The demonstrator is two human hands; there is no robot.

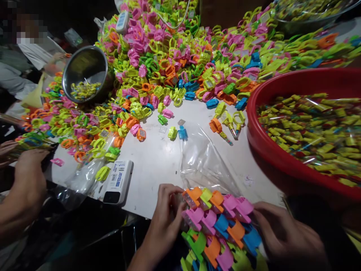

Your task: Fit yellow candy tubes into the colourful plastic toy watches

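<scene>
Between my two hands is a stacked block of plastic toy watches (pixel 221 222) in orange, pink, blue, green and yellow, nested in rows at the table's front edge. My left hand (pixel 165 222) grips the block's left side, with fingers curled at its upper corner. On the opposite side, my right hand (pixel 287 235) presses against the blue and pink pieces; some of its fingers are hidden behind them. A clear plastic bag (pixel 201 160) lies flat on the white table just beyond the block. The block's lower part runs out of view.
A large heap of toy watches (pixel 175 56) covers the back. At right stands a red tub (pixel 254 124) of yellow-wrapped pieces; at left, a steel bowl (pixel 84 67). A white device (pixel 118 182) lies near the front edge. Another person's arm (pixel 26 188) reaches in from the left.
</scene>
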